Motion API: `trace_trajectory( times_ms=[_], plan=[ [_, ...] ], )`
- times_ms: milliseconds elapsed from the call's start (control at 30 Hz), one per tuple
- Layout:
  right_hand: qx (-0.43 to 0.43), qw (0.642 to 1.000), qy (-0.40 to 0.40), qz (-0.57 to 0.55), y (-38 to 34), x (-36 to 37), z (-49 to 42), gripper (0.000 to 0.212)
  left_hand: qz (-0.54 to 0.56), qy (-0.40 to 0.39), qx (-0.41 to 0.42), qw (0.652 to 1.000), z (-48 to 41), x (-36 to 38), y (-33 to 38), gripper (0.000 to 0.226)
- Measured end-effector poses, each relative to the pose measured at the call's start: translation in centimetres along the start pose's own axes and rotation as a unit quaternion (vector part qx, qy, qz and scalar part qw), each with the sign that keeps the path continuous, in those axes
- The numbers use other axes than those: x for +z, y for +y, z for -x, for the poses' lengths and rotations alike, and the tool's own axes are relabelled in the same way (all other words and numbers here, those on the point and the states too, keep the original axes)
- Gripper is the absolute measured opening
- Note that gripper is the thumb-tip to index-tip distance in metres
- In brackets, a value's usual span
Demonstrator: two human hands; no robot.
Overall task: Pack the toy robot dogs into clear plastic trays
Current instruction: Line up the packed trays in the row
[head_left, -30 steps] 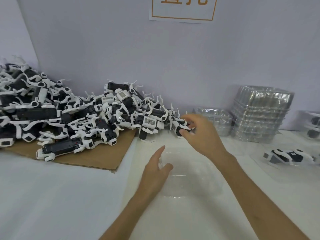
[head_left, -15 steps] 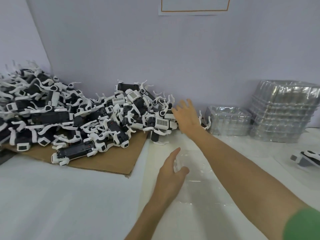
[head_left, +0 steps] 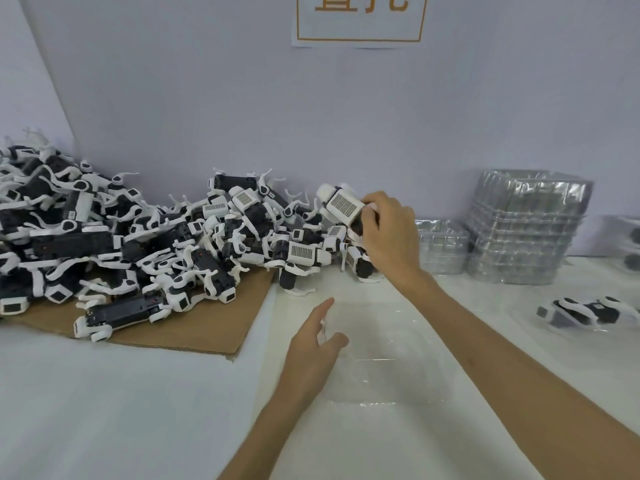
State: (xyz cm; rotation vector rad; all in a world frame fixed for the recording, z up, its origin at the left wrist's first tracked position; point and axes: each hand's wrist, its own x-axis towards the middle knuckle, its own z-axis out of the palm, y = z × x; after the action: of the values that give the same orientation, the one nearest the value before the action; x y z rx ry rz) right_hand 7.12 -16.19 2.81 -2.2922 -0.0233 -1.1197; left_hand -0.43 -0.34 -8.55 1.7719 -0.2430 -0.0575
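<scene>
My right hand (head_left: 388,237) grasps a toy robot dog (head_left: 341,204) above the pile (head_left: 138,244); left hand (head_left: 311,348), fingers released, steadies the clear tray (head_left: 394,382).

Brown cardboard sheet (head_left: 194,327) lying flat on the white tabletop (head_left: 104,410) at left, pale lavender wall (head_left: 242,116) behind, white paper sign (head_left: 360,26) with orange border and characters on the wall, cut off at the top.

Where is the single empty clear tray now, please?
In the head view the clear tray lies on the white table at lower centre, right of the cardboard sheet; the left hand touches its left edge.
</scene>
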Motion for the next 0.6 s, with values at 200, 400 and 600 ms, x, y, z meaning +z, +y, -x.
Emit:
trace_trajectory(
  times_ms=[200, 400, 600],
  plan=[
    [0.314, 0.849, -0.089, -0.416, 2.2, -8.0, 5.7, 0.022, 0.001, -0.003, -0.001, 1.000, 0.5, 0.0, 0.3, 0.059],
    [0.315, 0.881, -0.034, -0.352, 5.6, -8.9, 10.1, 0.039, 0.003, -0.002, 0.002, 1.000, 0.5, 0.0, 0.3, 0.058],
    [0.268, 0.913, 0.049, -0.304, 5.9, -8.4, 10.9, 0.024, 0.001, 0.006, 0.009, 1.000, 0.5, 0.0, 0.3, 0.042]
  ],
)
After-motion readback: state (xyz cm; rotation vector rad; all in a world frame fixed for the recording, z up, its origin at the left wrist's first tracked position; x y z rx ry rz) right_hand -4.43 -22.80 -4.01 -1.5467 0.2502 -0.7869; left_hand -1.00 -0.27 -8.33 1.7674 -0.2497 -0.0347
